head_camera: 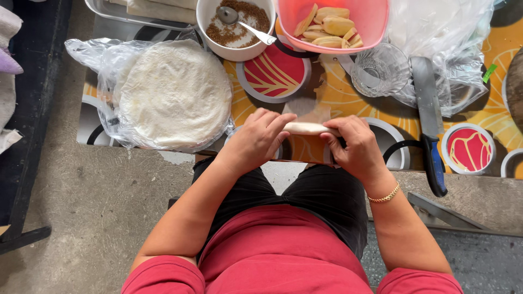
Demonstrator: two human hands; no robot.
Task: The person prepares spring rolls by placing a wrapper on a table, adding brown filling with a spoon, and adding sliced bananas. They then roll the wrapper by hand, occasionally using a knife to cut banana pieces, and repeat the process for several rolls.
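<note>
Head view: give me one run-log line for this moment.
left hand: on thin white wrapper roll | right hand: same roll | nearby: round white wrapper stack, pink plastic bowl

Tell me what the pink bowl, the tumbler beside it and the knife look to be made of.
Pink bowl: likely plastic, smooth and slightly translucent.
Tumbler: clear, with a faceted pattern; glass or clear plastic, cannot tell which.
Knife: dull grey blade, apparently metal; blue and black handle, probably plastic.

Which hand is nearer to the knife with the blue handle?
The right hand. It holds one end of the pale roll, with the knife just to its right on the table. The left hand holds the roll's other end, farther from the knife.
</note>
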